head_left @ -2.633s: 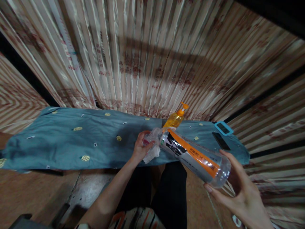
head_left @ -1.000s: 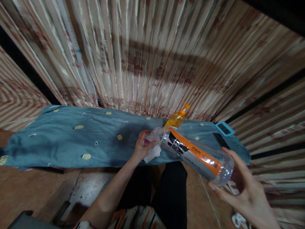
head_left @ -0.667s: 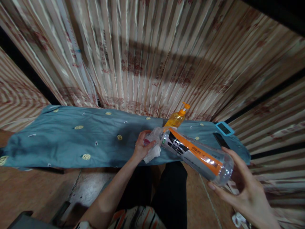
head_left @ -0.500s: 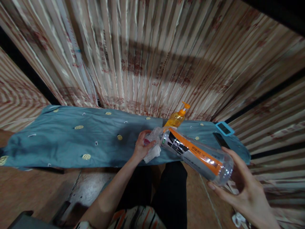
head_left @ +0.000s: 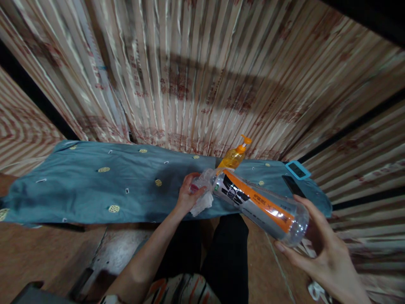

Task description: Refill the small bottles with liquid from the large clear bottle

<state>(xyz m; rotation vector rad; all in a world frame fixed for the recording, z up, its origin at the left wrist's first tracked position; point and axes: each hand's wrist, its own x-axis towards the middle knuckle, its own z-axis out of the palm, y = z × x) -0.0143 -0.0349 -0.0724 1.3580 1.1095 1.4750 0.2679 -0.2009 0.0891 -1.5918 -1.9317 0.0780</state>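
A clear plastic bottle (head_left: 253,202) with an orange, silver and black label lies tilted between my hands, its base toward the lower right. My right hand (head_left: 329,249) grips the base, thumb below and fingers above. At the other end, my left hand (head_left: 189,195) is closed around the clear neck end, where a reddish patch shows between the fingers; whether that is a cap I cannot tell. Crumpled white tissue (head_left: 201,205) sits just under my left fingers. Behind the bottle stands an amber pump bottle (head_left: 233,157) with an orange pump head.
A narrow table bears a teal cloth (head_left: 79,181) with yellow prints. On its right end lie a blue-framed device (head_left: 298,170) and a dark flat object (head_left: 293,185). A pleated, patterned curtain (head_left: 177,84) hangs along the back. Dark posts stand at both sides.
Almost nothing differs. Both hands keep their hold on the bottle, and the view has shifted only very slightly.
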